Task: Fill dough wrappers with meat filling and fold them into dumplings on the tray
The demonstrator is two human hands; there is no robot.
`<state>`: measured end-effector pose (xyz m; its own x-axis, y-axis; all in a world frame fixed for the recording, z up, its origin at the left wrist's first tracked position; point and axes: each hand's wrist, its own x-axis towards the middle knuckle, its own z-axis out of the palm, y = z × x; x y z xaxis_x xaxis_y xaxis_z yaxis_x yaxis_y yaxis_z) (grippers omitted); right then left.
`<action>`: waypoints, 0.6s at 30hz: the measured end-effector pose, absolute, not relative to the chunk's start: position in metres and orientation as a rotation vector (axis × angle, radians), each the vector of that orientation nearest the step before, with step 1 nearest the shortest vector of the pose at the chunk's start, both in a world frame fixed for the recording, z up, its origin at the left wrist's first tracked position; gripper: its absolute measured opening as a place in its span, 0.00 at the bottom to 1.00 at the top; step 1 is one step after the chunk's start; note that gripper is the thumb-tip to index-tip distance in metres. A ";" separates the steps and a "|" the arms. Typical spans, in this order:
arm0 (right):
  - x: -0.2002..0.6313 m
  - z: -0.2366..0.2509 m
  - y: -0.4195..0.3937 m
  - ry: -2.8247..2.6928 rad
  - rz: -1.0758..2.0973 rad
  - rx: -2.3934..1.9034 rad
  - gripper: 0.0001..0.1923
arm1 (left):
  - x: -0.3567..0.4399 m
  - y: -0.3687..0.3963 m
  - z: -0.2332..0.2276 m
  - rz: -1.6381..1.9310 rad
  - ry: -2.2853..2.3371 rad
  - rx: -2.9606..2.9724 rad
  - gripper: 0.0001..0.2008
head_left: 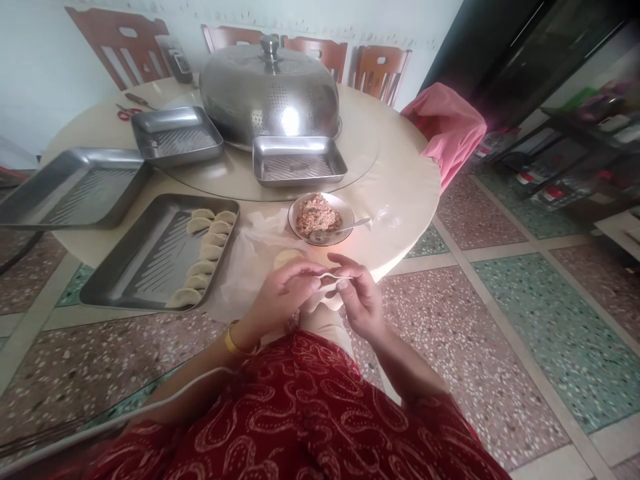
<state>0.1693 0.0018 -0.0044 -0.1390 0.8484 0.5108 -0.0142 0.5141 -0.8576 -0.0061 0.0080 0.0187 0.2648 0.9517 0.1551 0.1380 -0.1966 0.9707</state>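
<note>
Table edge (400, 257): both hands (285, 293) pinch dumpling (327, 279).

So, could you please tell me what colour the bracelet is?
Gold, on the left wrist bracelet, in the head view.

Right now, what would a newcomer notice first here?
Probably the two hands, left hand and right hand, pinching a dumpling at the table's near edge. Behind them sits a bowl of filling, left of it a tray lined with dumplings, and a big steel dome farther back.
</note>
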 end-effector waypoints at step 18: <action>0.162 -0.010 0.007 -1.642 0.732 -0.889 0.04 | -0.014 0.015 0.015 1.058 1.268 1.718 0.05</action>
